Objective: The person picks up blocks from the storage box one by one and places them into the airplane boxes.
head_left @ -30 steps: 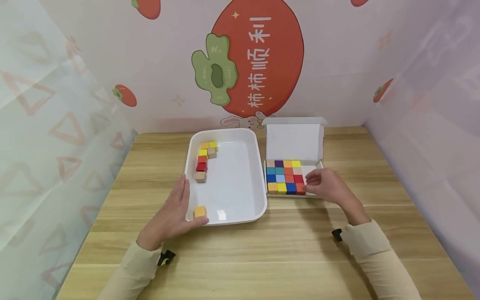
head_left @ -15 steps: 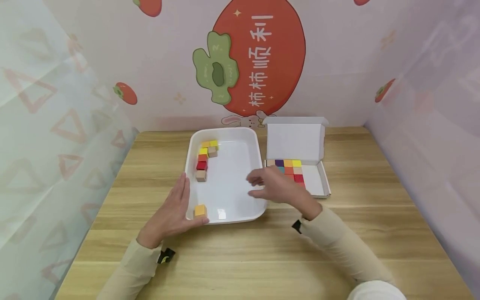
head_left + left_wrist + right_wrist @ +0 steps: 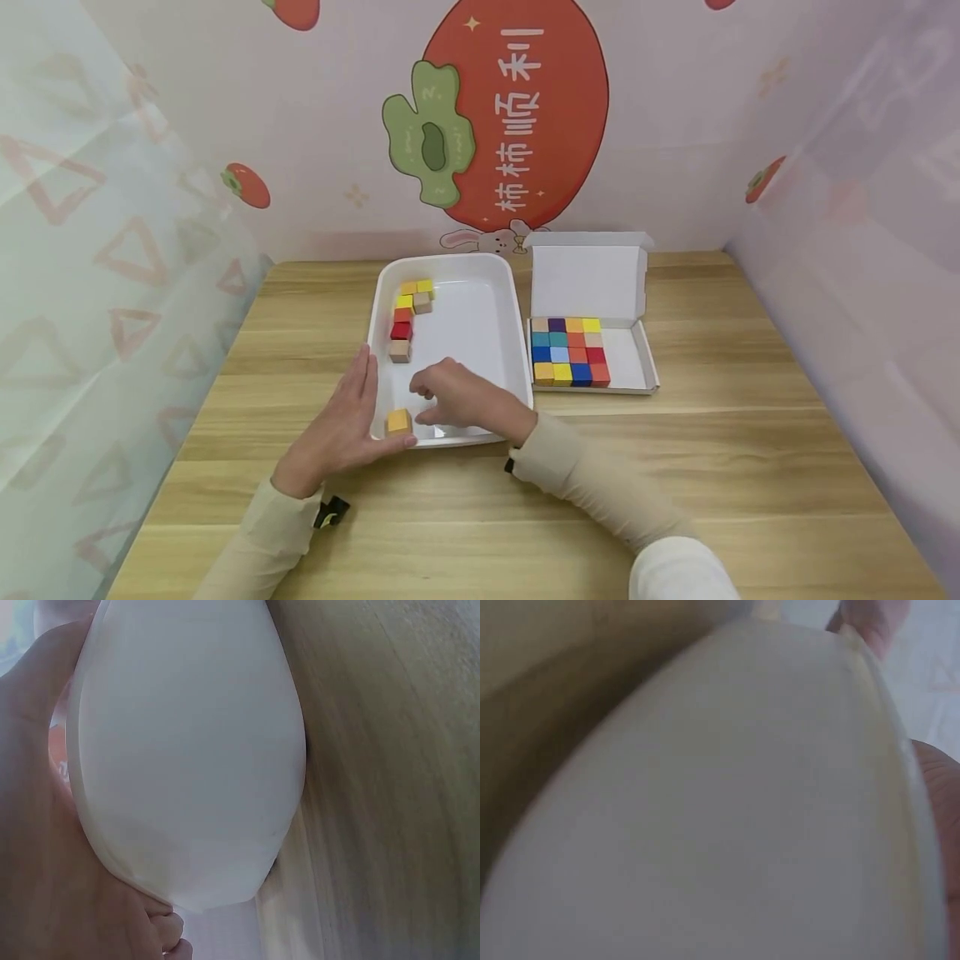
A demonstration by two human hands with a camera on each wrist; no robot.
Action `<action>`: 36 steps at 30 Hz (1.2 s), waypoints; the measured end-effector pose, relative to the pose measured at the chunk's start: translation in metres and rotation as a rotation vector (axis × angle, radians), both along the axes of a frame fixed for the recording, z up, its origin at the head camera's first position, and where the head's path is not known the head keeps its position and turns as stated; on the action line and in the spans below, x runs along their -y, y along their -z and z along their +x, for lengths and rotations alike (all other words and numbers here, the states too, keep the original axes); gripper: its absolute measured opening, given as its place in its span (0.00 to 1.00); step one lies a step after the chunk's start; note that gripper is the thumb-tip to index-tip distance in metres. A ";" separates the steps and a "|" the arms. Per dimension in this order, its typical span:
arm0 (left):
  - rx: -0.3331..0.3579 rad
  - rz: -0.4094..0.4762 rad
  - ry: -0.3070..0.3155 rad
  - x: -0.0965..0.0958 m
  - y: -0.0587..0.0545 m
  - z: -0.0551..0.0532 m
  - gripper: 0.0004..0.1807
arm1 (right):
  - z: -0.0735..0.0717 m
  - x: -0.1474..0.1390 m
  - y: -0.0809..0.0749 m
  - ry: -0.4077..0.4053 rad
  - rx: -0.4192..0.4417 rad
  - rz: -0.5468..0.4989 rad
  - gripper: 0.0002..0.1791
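My left hand (image 3: 337,425) rests on the front left corner of a white tray (image 3: 468,333); its fingers lie straight along the outer left side, its thumb along the front rim. Just inside that corner sits an orange cube (image 3: 398,422). Over the front of the tray is my right hand (image 3: 468,400), thumb and fingers apart and holding nothing visible, a little right of the orange cube. Along the tray's left wall stand several more cubes: a wooden one (image 3: 401,351), red (image 3: 401,332) and yellow (image 3: 405,302) among them. The tray's outer wall (image 3: 187,750) fills the left wrist view.
Right of the tray is a white cardboard box (image 3: 628,367) with its lid (image 3: 588,279) raised. Rows of coloured cubes (image 3: 567,354) fill its left part; its right part shows a bare bottom. A printed wall stands behind the wooden table (image 3: 480,517).
My right hand has moved left from the cube box, across the tray's right side, to near the orange cube. My left hand has stayed at the tray's corner.
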State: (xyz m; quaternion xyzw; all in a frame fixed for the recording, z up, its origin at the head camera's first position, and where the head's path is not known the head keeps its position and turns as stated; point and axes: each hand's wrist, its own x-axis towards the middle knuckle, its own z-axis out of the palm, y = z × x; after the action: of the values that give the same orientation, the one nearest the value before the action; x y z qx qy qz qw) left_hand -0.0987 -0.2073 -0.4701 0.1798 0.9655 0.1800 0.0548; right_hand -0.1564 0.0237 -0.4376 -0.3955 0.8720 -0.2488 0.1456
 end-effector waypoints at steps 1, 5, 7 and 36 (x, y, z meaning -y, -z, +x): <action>-0.004 0.001 0.002 0.000 0.000 0.000 0.77 | 0.000 0.005 0.003 -0.004 -0.008 0.008 0.19; -0.019 0.003 0.011 0.001 0.000 0.001 0.76 | 0.000 0.019 0.013 -0.025 -0.025 0.021 0.10; -0.024 0.001 0.014 0.002 0.000 0.002 0.76 | 0.000 0.025 0.017 -0.040 -0.029 0.017 0.08; 0.026 -0.034 -0.019 -0.001 -0.002 0.000 0.78 | -0.008 -0.108 -0.038 0.208 0.043 -0.087 0.13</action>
State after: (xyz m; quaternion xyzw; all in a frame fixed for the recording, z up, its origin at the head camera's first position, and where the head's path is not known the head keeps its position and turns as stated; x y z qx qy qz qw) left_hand -0.0988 -0.2062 -0.4683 0.1672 0.9694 0.1663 0.0686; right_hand -0.1646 0.1316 -0.3997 -0.3032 0.8935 -0.3085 0.1205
